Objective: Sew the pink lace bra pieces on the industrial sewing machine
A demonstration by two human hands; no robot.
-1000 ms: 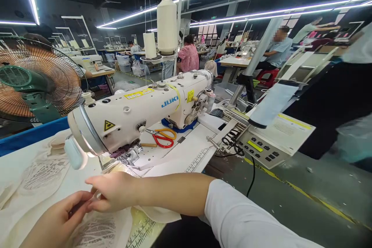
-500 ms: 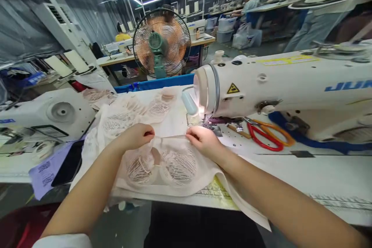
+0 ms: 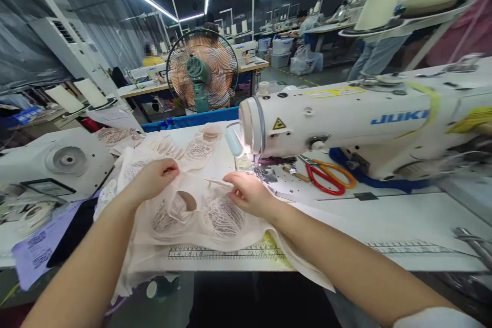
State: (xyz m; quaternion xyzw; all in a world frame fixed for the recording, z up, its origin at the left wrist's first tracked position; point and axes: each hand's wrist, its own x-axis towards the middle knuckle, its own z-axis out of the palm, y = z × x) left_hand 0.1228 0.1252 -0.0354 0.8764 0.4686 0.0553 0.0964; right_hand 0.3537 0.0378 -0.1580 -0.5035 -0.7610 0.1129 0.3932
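A pale pink lace bra [image 3: 225, 217] lies stretched over the table edge in front of me, its two sheer cups facing up. My left hand [image 3: 160, 173] pinches its upper edge at the left, fingers closed. With bent fingers, my right hand [image 3: 249, 192] grips the same edge on the right, close to the sewing machine's lit needle area [image 3: 251, 160]. A narrow strip of the edge runs taut between both hands. More pale lace pieces [image 3: 200, 149] lie behind the left hand.
The white sewing machine [image 3: 338, 118] stands right of my hands. Red-handled scissors [image 3: 326, 180] and an orange-handled pair [image 3: 338, 171] lie beneath its arm. A printed ruler [image 3: 230, 254] runs along the front edge. Another machine [image 3: 65, 161] stands left, beyond a purple paper [image 3: 33, 253]. A fan [image 3: 200, 72] stands behind.
The view has swung to the right. Both hands keep hold of the bra's edge; the bra has lifted and shifted a little, uncovering more of the ruler.
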